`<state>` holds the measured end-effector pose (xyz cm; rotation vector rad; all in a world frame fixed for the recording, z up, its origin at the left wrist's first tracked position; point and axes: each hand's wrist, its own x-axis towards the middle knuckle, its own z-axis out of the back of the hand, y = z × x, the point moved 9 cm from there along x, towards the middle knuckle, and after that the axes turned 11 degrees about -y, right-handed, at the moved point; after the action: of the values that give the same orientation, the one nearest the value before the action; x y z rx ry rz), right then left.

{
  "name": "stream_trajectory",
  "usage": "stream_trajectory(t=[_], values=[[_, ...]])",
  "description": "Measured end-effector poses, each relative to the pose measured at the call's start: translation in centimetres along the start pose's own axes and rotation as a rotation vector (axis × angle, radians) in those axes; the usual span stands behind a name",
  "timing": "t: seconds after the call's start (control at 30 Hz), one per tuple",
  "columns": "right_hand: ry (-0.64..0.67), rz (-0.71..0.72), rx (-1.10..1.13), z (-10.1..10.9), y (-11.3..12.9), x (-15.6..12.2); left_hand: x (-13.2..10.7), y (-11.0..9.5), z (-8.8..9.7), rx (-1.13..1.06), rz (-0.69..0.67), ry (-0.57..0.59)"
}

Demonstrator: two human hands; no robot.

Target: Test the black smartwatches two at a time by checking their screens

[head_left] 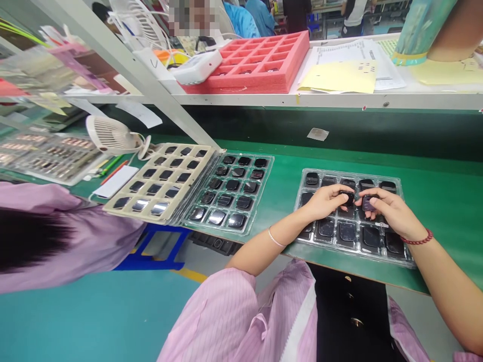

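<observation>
Both hands are over a clear plastic tray (405,254) whose pockets carry dark, rounded-square glass-like pieces (347,232). Between its thumb and fingers, my left hand (326,202) grips a black square piece (347,198). Just to the right, my right hand (394,213) pinches another dark square piece (368,203), held close to the first. The fingertips of the two hands nearly meet. Fingers cover part of both pieces, and the forearms and hands hide some of the tray's pockets.
Left of my tray lie a second clear tray (247,231) of black pieces and a cream tray (160,218) of shiny ones. Beyond are a small white fan (109,134) and a co-worker's pink sleeve (101,221). A raised shelf (324,100) bears red foam (296,65) and papers.
</observation>
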<state>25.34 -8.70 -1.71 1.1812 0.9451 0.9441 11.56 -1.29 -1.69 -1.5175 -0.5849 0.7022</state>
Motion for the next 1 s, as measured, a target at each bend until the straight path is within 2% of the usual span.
stream_trajectory(t=[0.13, 0.4, 1.0], values=[[-0.007, 0.011, 0.004, 0.1, 0.1, 0.0, -0.1, -0.2, 0.1, 0.001, 0.003, -0.019], [0.012, 0.028, -0.053, -0.2, 0.2, -0.1, 0.2, 0.7, -0.1, -0.079, -0.015, -0.004], [0.003, 0.022, -0.058, -0.3, 0.1, -0.1, 0.2, 1.0, 0.0, -0.055, -0.016, -0.022]])
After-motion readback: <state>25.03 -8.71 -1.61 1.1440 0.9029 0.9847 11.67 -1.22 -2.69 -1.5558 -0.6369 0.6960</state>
